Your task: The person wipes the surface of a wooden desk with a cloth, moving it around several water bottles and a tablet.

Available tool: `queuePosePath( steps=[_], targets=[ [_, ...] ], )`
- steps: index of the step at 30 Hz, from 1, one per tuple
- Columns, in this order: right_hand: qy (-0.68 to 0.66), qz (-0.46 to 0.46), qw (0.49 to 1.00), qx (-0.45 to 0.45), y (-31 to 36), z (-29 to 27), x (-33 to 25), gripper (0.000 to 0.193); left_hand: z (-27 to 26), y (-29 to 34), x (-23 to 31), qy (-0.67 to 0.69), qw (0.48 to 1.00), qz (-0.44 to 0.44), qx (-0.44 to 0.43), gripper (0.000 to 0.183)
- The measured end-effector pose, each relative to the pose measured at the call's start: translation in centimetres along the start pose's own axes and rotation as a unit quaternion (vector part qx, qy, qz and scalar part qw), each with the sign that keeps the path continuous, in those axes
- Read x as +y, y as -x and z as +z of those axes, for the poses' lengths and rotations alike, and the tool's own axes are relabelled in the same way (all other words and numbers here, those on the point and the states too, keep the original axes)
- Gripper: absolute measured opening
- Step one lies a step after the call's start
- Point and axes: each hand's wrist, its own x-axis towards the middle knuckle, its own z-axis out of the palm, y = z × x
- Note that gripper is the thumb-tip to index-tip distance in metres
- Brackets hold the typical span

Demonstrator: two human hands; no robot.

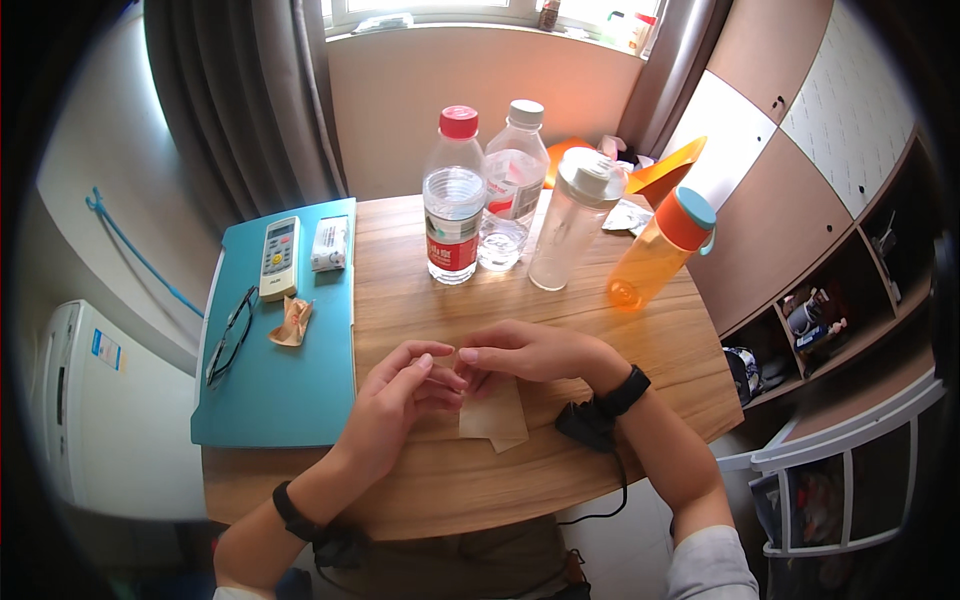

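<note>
I see the angular tan paper partly behind my right hand [515,350], beside my left hand [392,402]. The paper [495,415] lies low; whether either grips, I can't tell.

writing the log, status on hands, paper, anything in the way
Left hand and right hand close together, grip unclear. Tan paper partly hidden by right hand. Nothing evident in the way; red-capped bottle stands beyond.

Pretty sure it's a home; gray curtains [245,100] and a window [480,14] way beyond the fingers [500,335]; wooden table [390,250] beneath them; 1 remote [279,258] off left; cupboards [790,185] far right.
</note>
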Motion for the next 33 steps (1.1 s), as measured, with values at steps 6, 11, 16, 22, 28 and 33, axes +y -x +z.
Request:
queuePosePath(
  steps=[6,11,16,22,28,33],
  targets=[
    [0.008,0.011,1.0,0.006,-0.3,0.0,0.0,0.047,-0.3,0.0,0.0,0.008,1.0,0.0,-0.009,0.03],
    [0.013,0.016,1.0,0.014,-0.6,-0.2,0.7,0.046,-0.5,-0.2,0.0,0.011,1.0,-0.005,-0.01,0.03],
    [0.029,0.031,0.999,0.03,-0.2,0.6,-0.6,0.042,-0.7,-0.3,-0.3,0.024,0.999,-0.007,-0.027,0.025],
    [0.078,0.025,0.996,0.023,-0.4,0.4,-0.3,0.035,-0.8,-0.5,-0.7,-0.008,0.999,0.016,-0.046,0.013],
    [0.056,0.031,0.997,0.042,-0.4,1.0,-0.5,0.033,-0.9,-0.5,-1.0,-0.014,0.997,0.017,-0.07,0.013],
    [0.074,0.009,0.996,0.054,-0.3,1.2,-0.3,0.043,-0.8,-0.6,-0.9,-0.029,0.997,0.027,-0.061,0.014]
  ],
)
